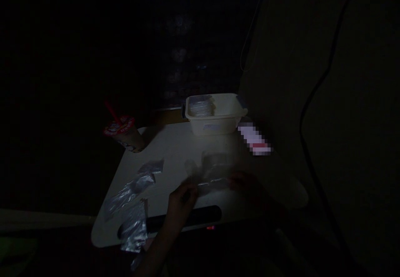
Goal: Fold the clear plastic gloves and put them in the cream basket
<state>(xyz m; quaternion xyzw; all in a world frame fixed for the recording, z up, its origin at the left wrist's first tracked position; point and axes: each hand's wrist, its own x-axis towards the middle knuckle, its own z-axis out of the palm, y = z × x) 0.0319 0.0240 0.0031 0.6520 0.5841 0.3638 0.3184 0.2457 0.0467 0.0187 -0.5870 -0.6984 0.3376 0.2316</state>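
Note:
In dim light, a clear plastic bag (214, 181) stretches between my two hands a little above the white table (175, 148). My left hand (181, 198) pinches its left end, thumb and fingertips together. At its right end, my right hand (242, 182) is closed on the bag, though deep shadow hides most of those fingers. More clear plastic bags lie to the left: a small one (151, 166), a long crinkled one (129, 193) and one over the front edge (135, 227).
A cream plastic tub (214, 126) with a stack of clear packets (200, 107) stands at the back. On the left is a cup (129, 139) with a red straw (113, 112). A pixelated phone-like object (253, 138) lies right of the tub. A dark cable (323, 77) hangs at right.

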